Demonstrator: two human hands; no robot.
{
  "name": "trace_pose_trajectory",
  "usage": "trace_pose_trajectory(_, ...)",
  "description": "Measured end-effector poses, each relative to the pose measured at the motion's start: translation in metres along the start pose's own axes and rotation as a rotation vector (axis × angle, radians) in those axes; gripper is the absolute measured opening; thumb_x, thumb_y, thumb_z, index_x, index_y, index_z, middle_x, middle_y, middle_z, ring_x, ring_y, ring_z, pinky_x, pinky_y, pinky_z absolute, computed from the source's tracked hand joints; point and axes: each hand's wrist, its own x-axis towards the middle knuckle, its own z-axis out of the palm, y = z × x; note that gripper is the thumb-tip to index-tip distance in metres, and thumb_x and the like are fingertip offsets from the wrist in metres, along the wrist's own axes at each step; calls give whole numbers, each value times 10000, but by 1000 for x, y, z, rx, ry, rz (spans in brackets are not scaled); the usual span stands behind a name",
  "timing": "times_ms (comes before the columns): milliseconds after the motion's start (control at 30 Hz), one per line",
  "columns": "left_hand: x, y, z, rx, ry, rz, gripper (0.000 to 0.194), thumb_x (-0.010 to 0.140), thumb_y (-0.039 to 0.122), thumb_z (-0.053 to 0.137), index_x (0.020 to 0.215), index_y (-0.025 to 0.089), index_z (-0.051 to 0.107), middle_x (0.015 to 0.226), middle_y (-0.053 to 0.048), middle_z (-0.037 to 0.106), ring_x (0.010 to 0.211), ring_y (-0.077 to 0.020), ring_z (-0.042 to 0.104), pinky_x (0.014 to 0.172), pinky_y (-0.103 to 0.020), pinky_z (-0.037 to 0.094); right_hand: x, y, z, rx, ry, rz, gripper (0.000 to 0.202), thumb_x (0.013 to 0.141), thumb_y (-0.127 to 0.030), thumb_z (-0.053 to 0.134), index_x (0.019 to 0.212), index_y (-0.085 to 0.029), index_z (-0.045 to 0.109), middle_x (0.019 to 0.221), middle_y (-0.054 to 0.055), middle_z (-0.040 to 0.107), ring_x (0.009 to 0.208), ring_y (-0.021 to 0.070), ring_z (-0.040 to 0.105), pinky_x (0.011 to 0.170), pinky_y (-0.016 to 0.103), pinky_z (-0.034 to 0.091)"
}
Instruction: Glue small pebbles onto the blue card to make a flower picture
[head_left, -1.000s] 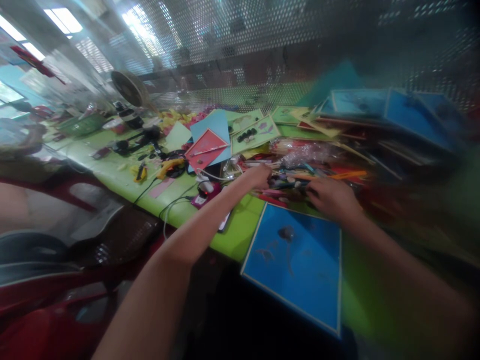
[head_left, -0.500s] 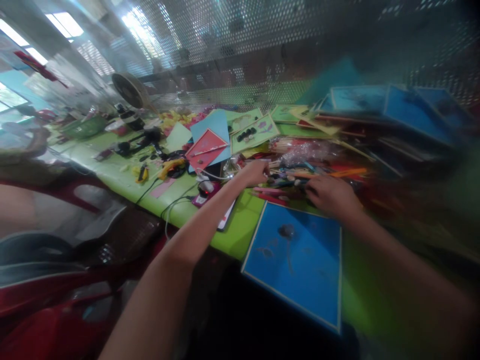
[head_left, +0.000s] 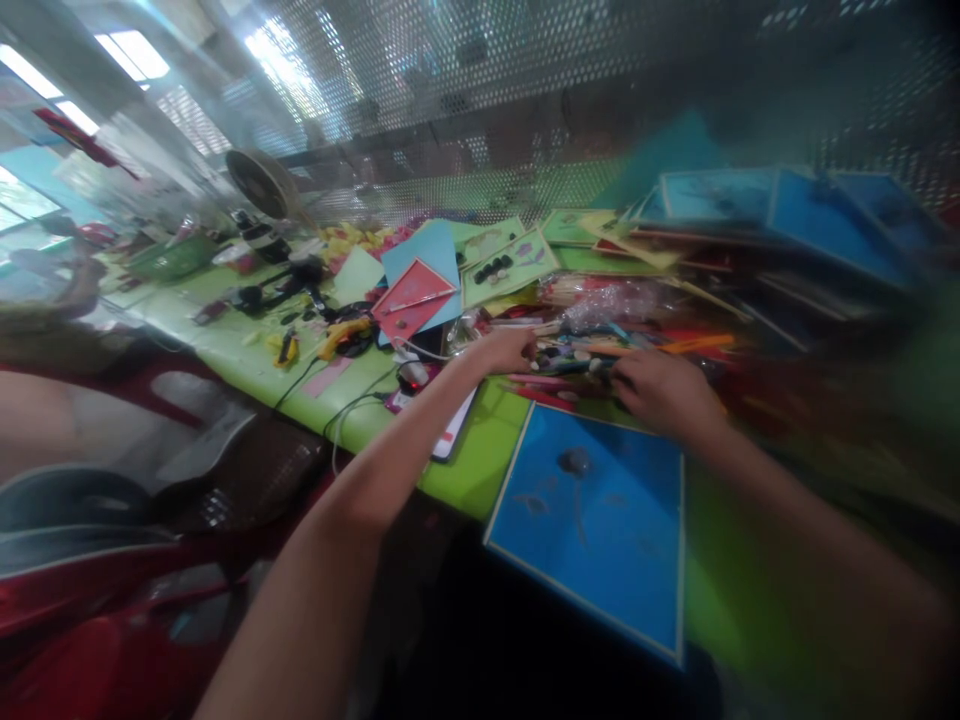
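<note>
My left hand (head_left: 510, 350) reaches into a pile of small stones and coloured sticks (head_left: 562, 362), its fingers curled downward. Any item between its fingertips is too small to make out. At the pile's right side is my right hand (head_left: 664, 390), fingers bent and pressed together; their contents are hidden. Nearest to me lies a blue board (head_left: 626, 550) with a pale rim. It bears a flower design with a dark round piece for the bloom. Pink and red sticks (head_left: 544, 388) lie between the pile and the board.
A phone (head_left: 454, 440) and a power strip (head_left: 397, 400) with cables lie left of the board. Beyond are a yellow glue gun (head_left: 346, 338), a red card (head_left: 415, 300), a fan (head_left: 259, 185) and a green basin (head_left: 171, 257). Blue boards (head_left: 832, 230) are stacked at right.
My left hand has shifted slightly down within the pile. My right hand stays almost in place, and the blue board has hardly moved.
</note>
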Motion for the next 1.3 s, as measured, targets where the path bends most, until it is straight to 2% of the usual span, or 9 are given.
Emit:
trace_pose_trajectory(100, -1, 5, -1, 8, 17, -9, 357, 909, 222, 757, 1258, 154, 722, 1222, -103, 771, 1123, -275, 737, 951, -360, 584, 0, -1, -1, -8, -4, -12, 264, 970, -240, 518, 834, -198, 740, 924, 117, 785, 841, 262, 673, 702, 377, 382)
trace_pose_trajectory(200, -2, 10, -2, 22, 30, -21, 444, 851, 158, 713, 1295, 160, 728, 1259, -125, 779, 1154, -299, 739, 917, -309, 562, 1, -1, -3, -41, -20, -12, 269, 974, -238, 512, 837, -190, 738, 936, 116, 789, 841, 257, 677, 687, 374, 372)
trace_pose_trajectory(467, 3, 13, 8, 3, 71, -46, 366, 806, 164, 733, 1168, 190, 783, 1237, -119, 787, 1142, -325, 739, 914, -335, 565, 1, -1, -2, -65, -15, -22, 253, 974, -234, 537, 836, -195, 746, 957, 110, 798, 839, 248, 683, 667, 363, 351)
trace_pose_trajectory(633, 2, 5, 9, -45, 120, -44, 306, 937, 259, 739, 1220, 146, 717, 1186, -103, 769, 1073, -253, 733, 958, -424, 582, 1, -1, -2, -50, -9, -19, 245, 974, -225, 544, 844, -190, 748, 941, 109, 795, 831, 250, 681, 660, 363, 349)
trace_pose_trajectory(733, 1, 0, 6, -88, 130, -5, 326, 890, 179, 706, 1211, 137, 739, 1147, -95, 791, 1039, -249, 741, 914, -345, 568, 1, -2, -3, -48, -21, -12, 252, 980, -228, 539, 834, -189, 741, 942, 111, 792, 819, 246, 676, 650, 362, 341)
trace_pose_trajectory(800, 1, 0, 5, -111, 114, 29, 363, 838, 149, 676, 1188, 155, 769, 1121, -81, 809, 1005, -246, 749, 863, -295, 551, 2, -2, -3, -51, -25, -10, 256, 979, -224, 534, 822, -190, 733, 934, 110, 788, 806, 242, 670, 641, 361, 332)
trace_pose_trajectory(900, 1, 2, 2, -119, 63, 63, 322, 840, 188, 662, 1136, 186, 791, 1103, -67, 815, 977, -239, 749, 838, -280, 535, 2, -1, -3, -57, -33, -6, 239, 965, -218, 546, 811, -191, 726, 930, 109, 786, 807, 239, 667, 635, 357, 319)
trace_pose_trajectory(1067, 2, 9, 0, -81, 12, 59, 251, 942, 303, 700, 1131, 145, 742, 1124, -98, 778, 962, -217, 721, 882, -352, 553, 1, -2, -4, -68, -45, -5, 238, 967, -226, 541, 850, -186, 745, 967, 121, 790, 832, 245, 669, 650, 360, 327)
trace_pose_trajectory(1300, 7, 18, 9, -40, 45, -5, 308, 816, 199, 761, 1119, 145, 761, 1161, -135, 787, 1086, -310, 726, 886, -349, 545, 2, -2, -4, -52, -57, -6, 237, 964, -222, 544, 860, -190, 754, 999, 127, 803, 858, 257, 667, 666, 365, 341)
